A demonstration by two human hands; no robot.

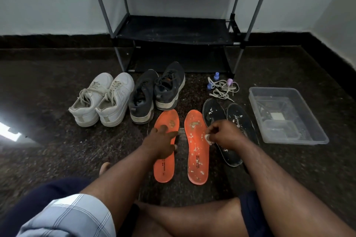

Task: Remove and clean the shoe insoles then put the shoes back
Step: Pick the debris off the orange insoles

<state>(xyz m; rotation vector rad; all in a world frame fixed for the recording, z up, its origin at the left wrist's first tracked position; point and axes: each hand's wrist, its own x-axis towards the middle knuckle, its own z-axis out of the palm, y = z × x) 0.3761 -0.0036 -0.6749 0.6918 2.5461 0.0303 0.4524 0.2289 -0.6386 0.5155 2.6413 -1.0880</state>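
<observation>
On the dark speckled floor (57,150), a pair of white sneakers (102,100) stands at the left, heels toward the person and toes angled up and to the right toward the shoe rack (177,29). Just right of them a pair of dark sneakers (156,92) points the same way. In front of the dark pair lie two orange insoles, their long axes running away from the person, toes toward the shoes. The left orange insole (165,167) is fairly clean, and the left hand (161,140) rests on it with fingers stretched flat, pressing its middle. The right orange insole (198,159), just beside it, is flecked with white bits. The right hand (221,134) hovers at that insole's right edge, fingers curled, pinching a small white wad (209,138). Under and beyond that hand two black insoles (215,111) lie side by side, toes pointing away and slightly left, also spotted white. Beyond them sit loose laces (223,88) and small bottles (212,81). A clear plastic tub (285,115) sits at far right.
</observation>
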